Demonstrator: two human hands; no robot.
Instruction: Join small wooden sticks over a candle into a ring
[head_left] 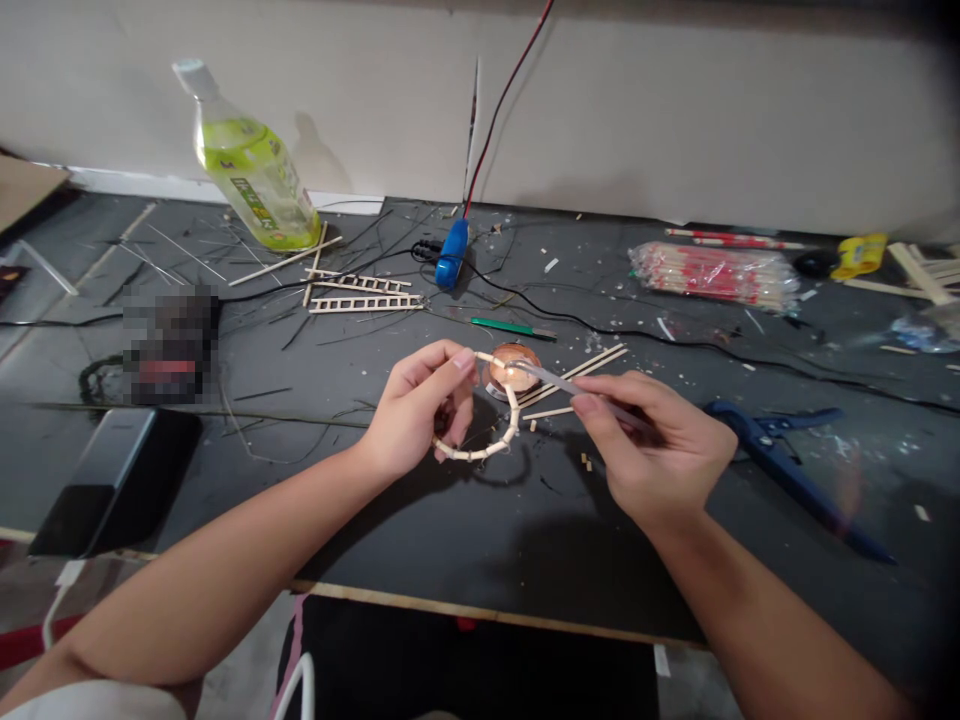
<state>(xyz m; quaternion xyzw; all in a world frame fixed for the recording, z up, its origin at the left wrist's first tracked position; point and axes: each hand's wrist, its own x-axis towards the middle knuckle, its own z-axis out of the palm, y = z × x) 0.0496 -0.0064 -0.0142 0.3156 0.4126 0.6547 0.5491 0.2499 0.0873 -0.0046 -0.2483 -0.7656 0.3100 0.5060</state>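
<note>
The left grip is holding a ring; the right grip is pinching a tool near a dish.

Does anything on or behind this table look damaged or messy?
Yes. The pale wall has a dark, uneven slit above the blue device, as if torn or split. Pale scraps also litter the dark tabletop.
</note>
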